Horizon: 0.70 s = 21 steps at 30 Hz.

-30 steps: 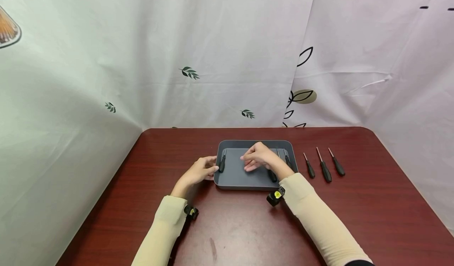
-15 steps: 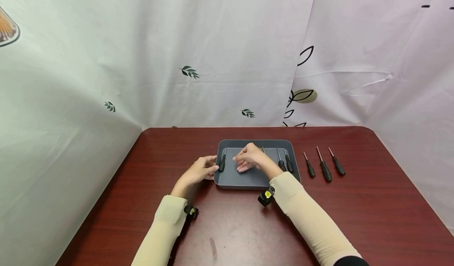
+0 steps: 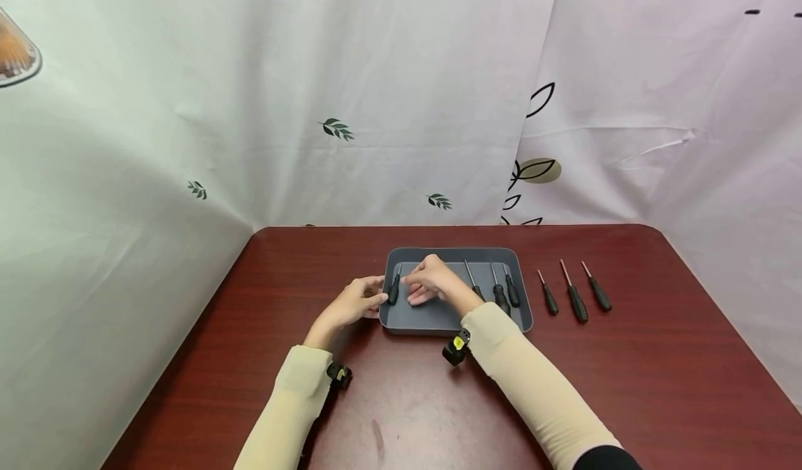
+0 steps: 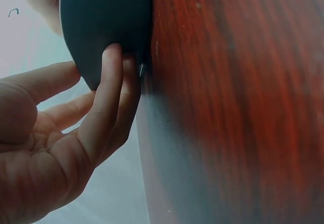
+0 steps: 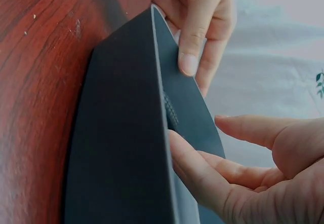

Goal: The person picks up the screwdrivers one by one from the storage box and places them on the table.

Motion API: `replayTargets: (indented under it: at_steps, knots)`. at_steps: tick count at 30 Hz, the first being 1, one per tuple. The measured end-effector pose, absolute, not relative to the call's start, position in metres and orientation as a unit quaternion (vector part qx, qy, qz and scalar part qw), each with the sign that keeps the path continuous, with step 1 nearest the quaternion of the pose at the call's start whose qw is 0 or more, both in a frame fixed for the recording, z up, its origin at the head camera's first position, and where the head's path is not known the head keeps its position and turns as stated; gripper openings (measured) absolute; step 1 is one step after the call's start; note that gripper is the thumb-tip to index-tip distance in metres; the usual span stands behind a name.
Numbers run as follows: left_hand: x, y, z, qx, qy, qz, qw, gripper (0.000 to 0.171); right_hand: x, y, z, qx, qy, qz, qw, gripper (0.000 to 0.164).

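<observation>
From my remote seat I am seeing the person's left hand [image 3: 352, 301] gripping the left edge of a grey tray [image 3: 420, 331], its thumb resting over the rim and its fingers pressing the outer wall. The right hand [image 3: 432, 280] is reaching in over the tray's left half, wrist arched, fingers angling down and left; in the right wrist view its thumb is standing apart from its fingers and it is clasping nothing. The two hands are staying separate, on either side of a black-handled screwdriver [image 3: 393, 293].

That screwdriver is lying inside the tray along the left edge, its long axis running near to far, handle toward the near left corner, tip pointing at the far edge and leaning slightly right. Whether the right fingertips are touching it, I cannot tell.

Three more screwdrivers [image 3: 500, 297] are lying toward the tray's right edge, tips pointing far. Beyond that edge, another three screwdrivers [image 3: 576, 304] are resting on the red-brown table [image 3: 658, 372], tips also pointing far.

Compared with a second ago, I am finding the right hand farther left, nearer the left-edge screwdriver, and uncovering more of those at the right; the left hand is keeping its place.
</observation>
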State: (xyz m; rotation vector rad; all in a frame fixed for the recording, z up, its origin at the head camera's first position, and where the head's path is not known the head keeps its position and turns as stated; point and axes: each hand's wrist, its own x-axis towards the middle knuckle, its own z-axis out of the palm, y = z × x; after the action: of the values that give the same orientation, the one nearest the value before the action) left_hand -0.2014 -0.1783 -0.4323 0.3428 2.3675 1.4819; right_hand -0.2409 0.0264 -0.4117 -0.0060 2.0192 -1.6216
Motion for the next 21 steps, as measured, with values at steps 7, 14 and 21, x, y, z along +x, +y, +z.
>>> replayTargets:
  at_steps: [7, 14, 21]
  knots:
    - [-0.201, -0.177, -0.431, 0.115, 0.829, 0.522, 0.164, 0.052, -0.244, 0.016, -0.418, 0.008, 0.752, -0.604, 0.265, 0.032]
    - [-0.201, -0.176, -0.429, 0.117, 0.83, 0.52, 0.164, 0.051, -0.242, 0.01, -0.418, 0.015, 0.758, -0.601, 0.253, 0.028]
    - [-0.2, -0.177, -0.43, 0.117, 0.827, 0.524, 0.165, 0.051, -0.241, 0.004, -0.421, 0.026, 0.745, -0.617, 0.252, 0.033]
